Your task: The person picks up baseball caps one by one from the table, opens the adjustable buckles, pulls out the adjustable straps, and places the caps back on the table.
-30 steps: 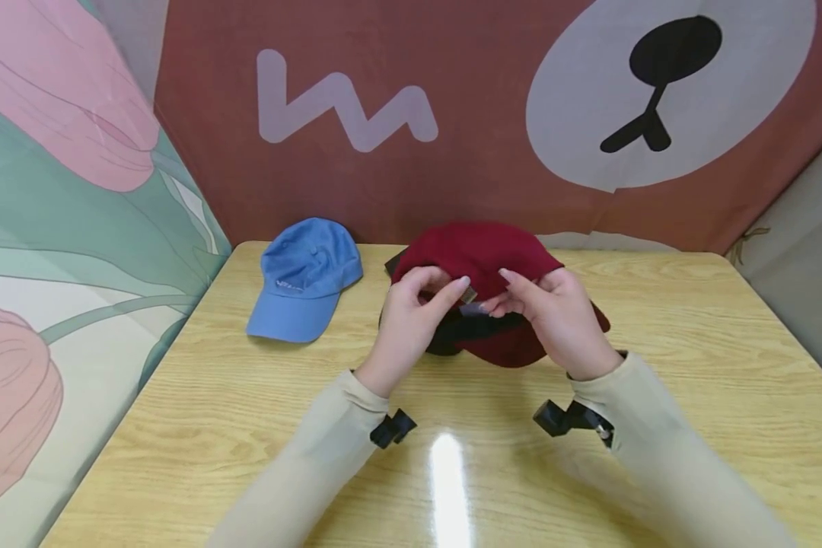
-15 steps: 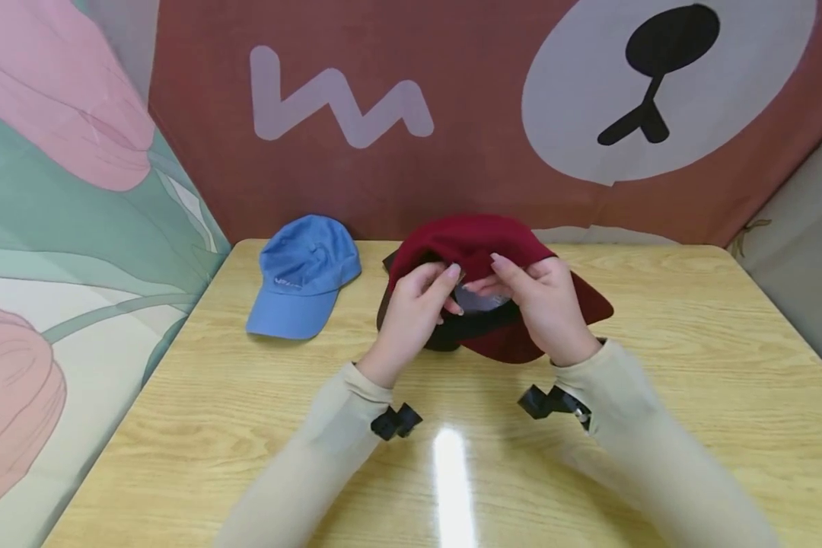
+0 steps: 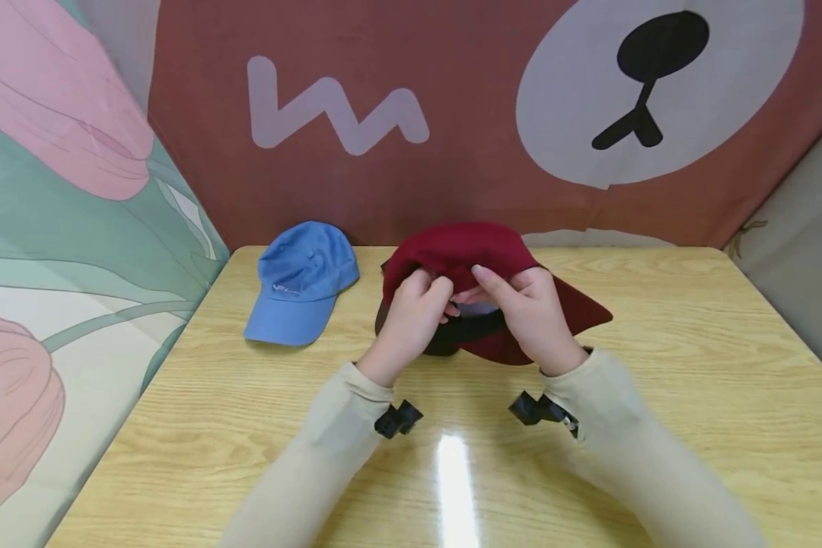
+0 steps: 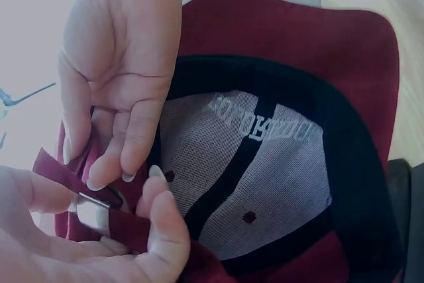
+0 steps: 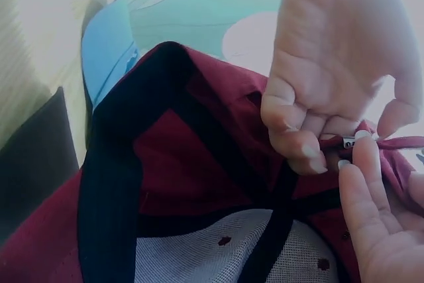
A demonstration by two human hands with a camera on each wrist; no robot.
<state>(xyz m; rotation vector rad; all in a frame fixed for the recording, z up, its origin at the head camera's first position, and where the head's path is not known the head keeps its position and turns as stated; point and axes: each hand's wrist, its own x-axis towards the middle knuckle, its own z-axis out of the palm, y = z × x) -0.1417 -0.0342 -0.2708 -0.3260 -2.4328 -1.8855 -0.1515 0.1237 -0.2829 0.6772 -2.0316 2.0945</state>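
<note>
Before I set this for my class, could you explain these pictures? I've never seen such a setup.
There is no machine: a person works with a bare left hand and right hand. The wide picture comes from a camera on the head, looking forward and down; the close ones come from a small camera on each wrist. On the wooden table lies a blue cap, left of the red cap both hands hold. The left hand pinches its metal clasp; the right hand grips red fabric beside it. A dark item lies mostly hidden nearby.
</note>
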